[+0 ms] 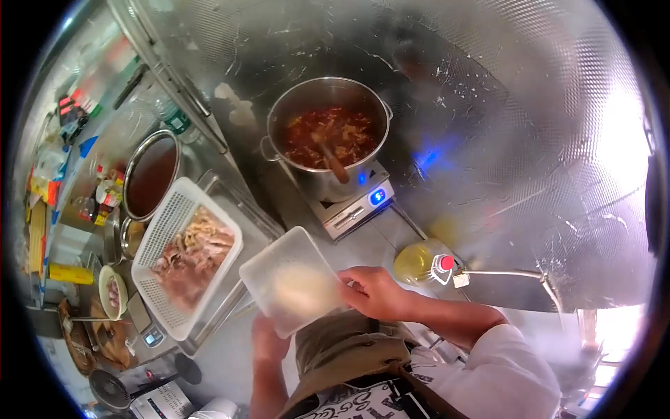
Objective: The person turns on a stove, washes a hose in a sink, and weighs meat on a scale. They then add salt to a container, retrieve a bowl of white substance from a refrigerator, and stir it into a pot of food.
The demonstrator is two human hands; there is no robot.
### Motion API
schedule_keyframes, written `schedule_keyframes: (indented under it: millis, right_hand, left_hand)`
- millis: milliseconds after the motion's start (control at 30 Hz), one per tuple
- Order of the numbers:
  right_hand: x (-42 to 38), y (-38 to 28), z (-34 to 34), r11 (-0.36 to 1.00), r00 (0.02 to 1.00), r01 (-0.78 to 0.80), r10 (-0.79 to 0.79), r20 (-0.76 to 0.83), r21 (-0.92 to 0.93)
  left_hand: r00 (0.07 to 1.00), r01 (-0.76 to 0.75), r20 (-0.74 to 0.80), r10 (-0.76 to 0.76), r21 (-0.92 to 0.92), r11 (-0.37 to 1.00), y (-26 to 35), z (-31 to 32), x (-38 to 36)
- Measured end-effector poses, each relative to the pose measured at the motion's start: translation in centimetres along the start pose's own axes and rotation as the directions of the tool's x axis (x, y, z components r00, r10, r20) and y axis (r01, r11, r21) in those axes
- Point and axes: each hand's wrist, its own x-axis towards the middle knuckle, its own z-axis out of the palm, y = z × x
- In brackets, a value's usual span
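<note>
A translucent white plastic container (255,274) with a pale, whitish heap in it is held in front of my body, tilted. My right hand (373,293) grips its right edge, fingers curled over the side. At the lower left corner, my left hand (271,339) supports the container, its fingers mostly hidden beneath. Beyond it stands a large steel pot (328,82) of red, chunky stew with a wooden-handled utensil (335,164) leaning inside. The pot sits on an induction cooker (359,209) with a lit blue display.
To the left, a white perforated basket (157,262) holds raw meat pieces. Behind it is a steel pot of dark red liquid (150,178). An oil jug (419,262) with a red cap stands right of my right hand. A small scale (150,335) and a bowl (112,293) are at far left.
</note>
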Motion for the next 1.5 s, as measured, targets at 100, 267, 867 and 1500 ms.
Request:
schedule_keyframes:
  millis: [100, 267, 867, 1500]
  right_hand:
    - [4.2, 2.4, -3.4, 0.937, 0.96, -0.274, 0.279, 0.005, 0.215]
    - [14.9, 11.9, -7.6, 0.75, 0.81, -0.293, 0.524, -0.263, 0.593]
    - [35.0, 12.2, -20.0, 0.459, 0.561, -0.811, 0.787, 0.258, 0.364]
    - [19.7, 10.0, -24.6, -0.613, 0.821, -0.358, 0.152, 0.55, 0.704]
  left_hand:
    - [0.992, 0.054, -0.113, -0.063, -0.084, 0.995, 3.3, 2.5, 4.2]
    - [0.995, -0.097, 0.009, 0.102, 0.412, 0.906, 6.0, 2.2, 13.2]
    - [0.935, -0.229, 0.053, 0.351, 0.845, 0.484, 8.9, -1.4, 33.3]
    - [0.981, 0.064, -0.195, -0.009, 0.278, 0.958, 12.4, 13.0, 44.8]
